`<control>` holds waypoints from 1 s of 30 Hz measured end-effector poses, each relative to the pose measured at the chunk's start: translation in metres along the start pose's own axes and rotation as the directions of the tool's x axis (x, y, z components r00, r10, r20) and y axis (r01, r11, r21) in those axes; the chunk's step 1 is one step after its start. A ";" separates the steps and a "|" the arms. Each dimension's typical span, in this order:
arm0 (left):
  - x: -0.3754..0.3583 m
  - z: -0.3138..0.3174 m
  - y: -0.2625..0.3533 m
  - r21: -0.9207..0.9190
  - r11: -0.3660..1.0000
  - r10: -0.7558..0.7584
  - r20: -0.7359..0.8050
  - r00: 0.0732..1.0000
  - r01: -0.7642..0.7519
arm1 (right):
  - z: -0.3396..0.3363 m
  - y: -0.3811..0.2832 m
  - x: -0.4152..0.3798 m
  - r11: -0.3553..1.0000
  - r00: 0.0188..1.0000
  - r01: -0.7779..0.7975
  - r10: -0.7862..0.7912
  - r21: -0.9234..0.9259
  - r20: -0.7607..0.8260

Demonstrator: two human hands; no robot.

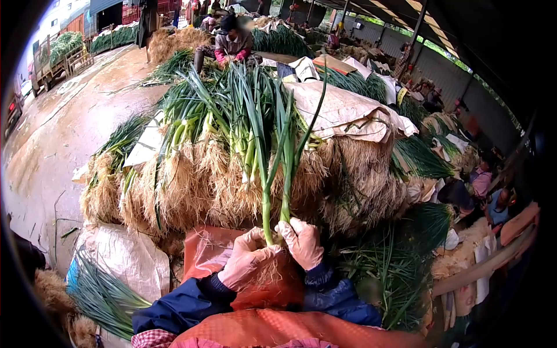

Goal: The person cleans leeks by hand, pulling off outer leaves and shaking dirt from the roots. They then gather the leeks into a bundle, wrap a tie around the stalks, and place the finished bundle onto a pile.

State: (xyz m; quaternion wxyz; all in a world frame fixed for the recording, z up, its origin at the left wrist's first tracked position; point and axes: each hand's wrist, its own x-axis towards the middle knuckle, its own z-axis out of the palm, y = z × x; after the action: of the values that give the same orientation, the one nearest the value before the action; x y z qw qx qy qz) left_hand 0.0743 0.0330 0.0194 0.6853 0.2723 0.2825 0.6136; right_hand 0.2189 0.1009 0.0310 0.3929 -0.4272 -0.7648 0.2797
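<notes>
My left hand (248,259), in a pale thin glove, is closed around the root end of a green onion (266,211). The roots hang below the fingers over my orange apron (268,325). Beside it, my right hand (303,242), gloved the same way, pinches the lower stalk of a second green onion (286,194). Both stalks stand nearly upright, leaves pointing away from me, and the two hands almost touch. Just beyond them lies a large heap of green onions (194,110), their bushy tan roots (180,177) facing me.
A whitish sack (348,107) covers the heap's right side. Loose green leaves (383,272) lie at lower right, and more green onions (101,296) rest by a pale sack (125,252) at lower left. Another person (232,43) sits behind the heap. A truck (55,58) stands far left.
</notes>
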 end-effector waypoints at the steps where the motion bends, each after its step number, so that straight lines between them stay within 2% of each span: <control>1: 0.000 -0.001 -0.004 0.019 1.000 -0.005 0.014 1.000 0.005 | -0.003 -0.004 -0.014 1.000 0.999 0.000 0.001 0.020 -0.047; 2: 0.000 0.002 -0.007 -0.022 1.000 -0.016 -0.003 1.000 0.016 | -0.005 0.003 -0.028 0.997 0.995 -0.042 0.036 -0.062 -0.097; 3: 0.003 0.007 -0.010 -0.063 0.998 -0.031 -0.015 0.999 0.030 | -0.003 0.010 -0.041 0.999 0.989 0.006 0.001 0.048 -0.147; 5: 0.003 0.020 -0.006 0.027 0.999 -0.025 0.003 1.000 0.024 | -0.013 0.022 -0.068 0.988 0.971 -0.093 0.118 0.125 -0.209; 7: 0.008 0.019 -0.016 0.141 0.987 0.073 0.012 0.997 -0.074 | -0.038 0.031 -0.086 0.892 0.864 -0.278 0.395 0.357 -0.313; 9: 0.011 0.012 -0.008 0.297 0.944 0.149 -0.008 0.989 -0.140 | -0.077 0.106 -0.108 0.800 0.788 -0.546 0.591 0.248 -0.172; 10: 0.014 0.011 -0.004 0.406 0.904 0.157 -0.017 0.987 -0.137 | -0.086 0.107 -0.113 0.703 0.796 -0.582 0.595 -0.409 -0.109; 11: 0.023 -0.002 -0.016 0.571 0.774 0.287 0.069 0.956 -0.273 | -0.092 0.108 -0.116 0.321 0.777 -0.329 0.626 -0.888 -0.061; 12: 0.025 -0.004 -0.017 0.676 0.666 0.343 0.098 0.934 -0.316 | -0.090 0.092 -0.098 0.753 0.871 -0.432 0.491 -0.497 -0.013; 13: 0.024 -0.005 -0.018 0.769 0.546 0.377 0.128 0.917 -0.332 | -0.088 0.072 -0.077 0.923 0.922 -0.364 0.376 -0.122 0.095; 14: 0.021 0.002 -0.013 0.840 0.470 0.347 0.106 0.932 -0.270 | -0.075 0.035 -0.045 0.975 0.979 -0.200 0.194 0.095 0.071; 15: 0.025 -0.002 -0.021 0.860 0.373 0.418 0.181 0.890 -0.349 | -0.061 0.005 -0.015 0.987 0.999 -0.034 0.027 0.158 0.046; 17: 0.020 0.005 -0.018 0.901 0.333 0.365 0.150 0.919 -0.279 | -0.038 -0.034 0.039 0.961 0.961 0.269 -0.265 -0.058 0.075; 19: 0.018 -0.001 -0.014 0.884 0.417 0.339 0.063 0.939 -0.210 | -0.020 -0.017 0.055 0.876 0.928 0.372 -0.352 -0.306 0.120; 20: 0.021 -0.002 -0.012 0.867 0.462 0.334 0.025 0.942 -0.187 | -0.022 -0.023 0.047 0.900 0.963 0.239 -0.173 -0.363 0.206; 21: 0.021 -0.003 -0.009 0.882 0.429 0.356 0.034 0.934 -0.196 | -0.021 -0.016 0.038 0.920 0.962 0.231 -0.169 -0.316 0.212; 22: 0.025 -0.006 -0.013 0.859 0.466 0.368 0.028 0.929 -0.211 | -0.020 -0.014 0.025 0.917 0.969 0.209 -0.147 -0.340 0.198; 23: 0.027 -0.010 -0.018 0.837 0.503 0.369 0.018 0.929 -0.216 | -0.020 -0.016 0.010 0.891 0.953 0.300 -0.269 -0.341 0.138; 25: 0.026 -0.007 -0.008 0.832 0.503 0.332 0.064 0.941 -0.233 | -0.030 -0.018 -0.023 0.911 0.965 0.264 -0.251 -0.317 0.082; 26: 0.027 -0.008 -0.009 0.867 0.437 0.366 0.070 0.928 -0.238 | -0.043 -0.017 -0.037 0.917 0.980 0.199 -0.175 -0.346 0.097; 28: 0.028 -0.018 -0.004 0.877 0.406 0.387 0.088 0.918 -0.256 | -0.067 0.008 -0.069 0.872 1.000 -0.015 0.011 -0.488 -0.011; 29: 0.029 -0.023 0.000 0.881 0.390 0.404 0.098 0.910 -0.268 | -0.088 0.020 -0.081 0.791 0.956 -0.173 0.278 -0.587 0.092; 30: 0.028 -0.027 0.001 0.720 0.651 0.316 0.033 0.948 -0.242 | -0.106 0.027 -0.084 0.628 0.723 -0.422 0.668 -0.654 0.176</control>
State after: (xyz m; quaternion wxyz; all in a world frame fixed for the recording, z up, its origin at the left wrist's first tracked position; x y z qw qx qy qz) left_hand 0.0564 0.0613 0.0002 0.4082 0.5276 0.4853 0.5653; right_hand 0.3468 0.0503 0.0364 -0.0270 -0.6725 -0.7040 0.2268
